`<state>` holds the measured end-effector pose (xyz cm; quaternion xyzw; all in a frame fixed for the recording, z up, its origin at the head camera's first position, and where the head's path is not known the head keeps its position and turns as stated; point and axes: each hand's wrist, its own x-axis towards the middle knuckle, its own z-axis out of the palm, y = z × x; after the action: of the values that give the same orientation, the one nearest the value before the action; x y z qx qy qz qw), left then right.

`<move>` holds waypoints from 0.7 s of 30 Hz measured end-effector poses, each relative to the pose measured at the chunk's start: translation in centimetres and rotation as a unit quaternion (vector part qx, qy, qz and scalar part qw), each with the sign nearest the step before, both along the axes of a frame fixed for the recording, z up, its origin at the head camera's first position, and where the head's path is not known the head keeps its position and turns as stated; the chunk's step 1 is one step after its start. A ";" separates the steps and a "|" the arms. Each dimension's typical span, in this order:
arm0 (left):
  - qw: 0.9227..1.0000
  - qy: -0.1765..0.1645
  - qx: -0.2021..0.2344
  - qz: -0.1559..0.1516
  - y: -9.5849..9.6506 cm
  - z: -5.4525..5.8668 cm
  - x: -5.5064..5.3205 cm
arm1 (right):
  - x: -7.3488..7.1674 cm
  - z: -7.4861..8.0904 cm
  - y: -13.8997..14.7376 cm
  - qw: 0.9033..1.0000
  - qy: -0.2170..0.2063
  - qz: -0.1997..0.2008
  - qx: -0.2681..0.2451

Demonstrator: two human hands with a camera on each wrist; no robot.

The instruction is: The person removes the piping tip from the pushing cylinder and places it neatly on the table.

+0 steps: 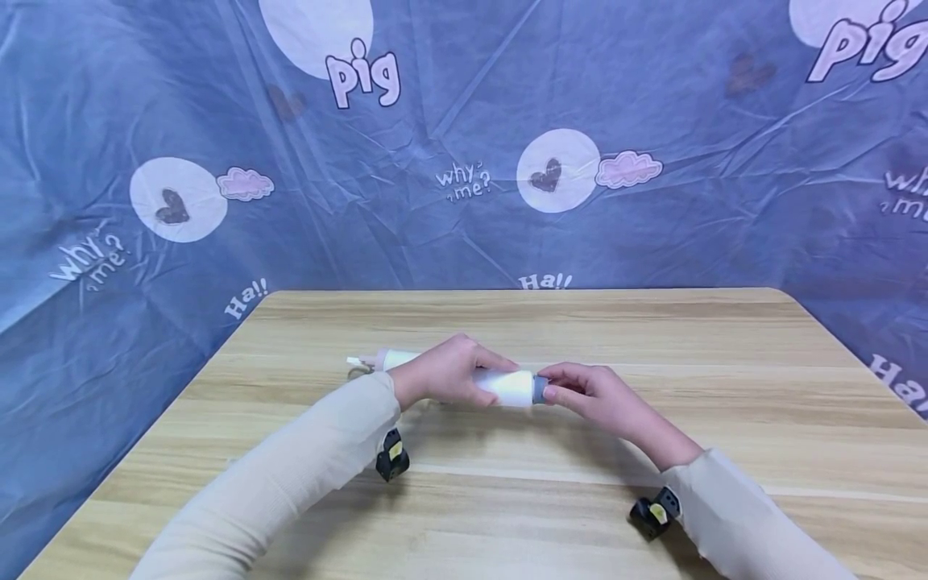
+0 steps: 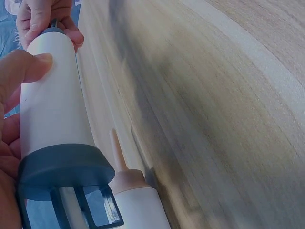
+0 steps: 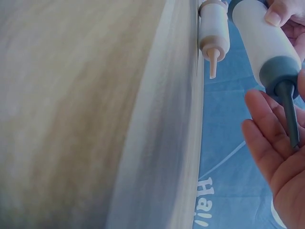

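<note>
My left hand (image 1: pixel 453 370) grips a white syringe-like tube (image 1: pixel 511 388) round its barrel, thumb on the near side. A dark blue-grey cap (image 3: pixel 279 71) with a long thin nozzle (image 3: pixel 289 114) closes the tube's right end. My right hand (image 1: pixel 590 391) pinches that cap between thumb and fingers, and the nozzle points toward its palm. At the tube's other end, in the left wrist view, is a dark collar (image 2: pixel 66 164) with an open frame and a pale rod (image 2: pixel 72 207).
A second white tube (image 1: pixel 399 358) with a beige nozzle cap (image 2: pixel 128 179) lies on the wooden table (image 1: pixel 464 499) behind the left hand. Its plunger end points left. A blue printed cloth (image 1: pixel 406 193) hangs behind the table. Small black cameras sit at both wrists.
</note>
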<state>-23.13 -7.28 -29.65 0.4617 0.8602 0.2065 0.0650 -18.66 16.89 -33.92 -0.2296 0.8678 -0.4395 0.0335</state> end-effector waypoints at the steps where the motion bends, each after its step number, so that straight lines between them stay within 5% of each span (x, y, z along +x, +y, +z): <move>1: 1.000 0.002 0.000 -0.001 0.0 0.0 0.0 | 0.0 0.0 0.0 1.000 0.003 -0.002 -0.001; 21: 1.000 -0.001 -0.002 0.000 0.0 0.1 0.0 | 0.1 0.1 -0.1 0.999 -0.006 -0.019 -0.042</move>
<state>-23.09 -7.31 -29.52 0.4615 0.8605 0.2051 0.0667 -18.57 16.81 -33.79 -0.2120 0.8526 -0.4772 0.0210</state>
